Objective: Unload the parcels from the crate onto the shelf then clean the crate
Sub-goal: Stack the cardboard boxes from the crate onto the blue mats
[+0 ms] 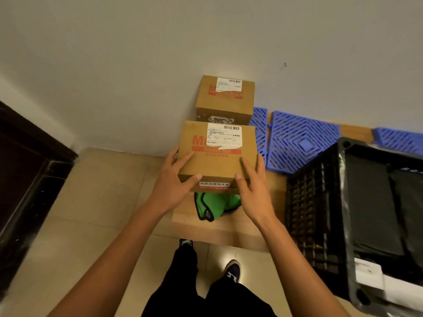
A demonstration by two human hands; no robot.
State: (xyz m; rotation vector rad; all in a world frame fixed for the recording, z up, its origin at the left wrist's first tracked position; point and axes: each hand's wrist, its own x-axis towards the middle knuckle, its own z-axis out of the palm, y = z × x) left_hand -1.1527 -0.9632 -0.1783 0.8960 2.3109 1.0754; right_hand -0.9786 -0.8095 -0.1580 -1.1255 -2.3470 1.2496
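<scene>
Held parcel: we hold the brown cardboard box with red print [217, 154] in front of the second brown cardboard box [225, 99] at the wall
Left hand [176, 179]: grips its left side
Right hand [253, 183]: grips its right side
Black plastic crate [320, 213]: to the right of the held box, dark parcels inside
Green cloth [215, 205]: under the held box

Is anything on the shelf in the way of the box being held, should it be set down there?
Possibly: a green cloth lies on the wooden shelf right under the held box, gripped by left hand and right hand. Another box sits behind.
</scene>
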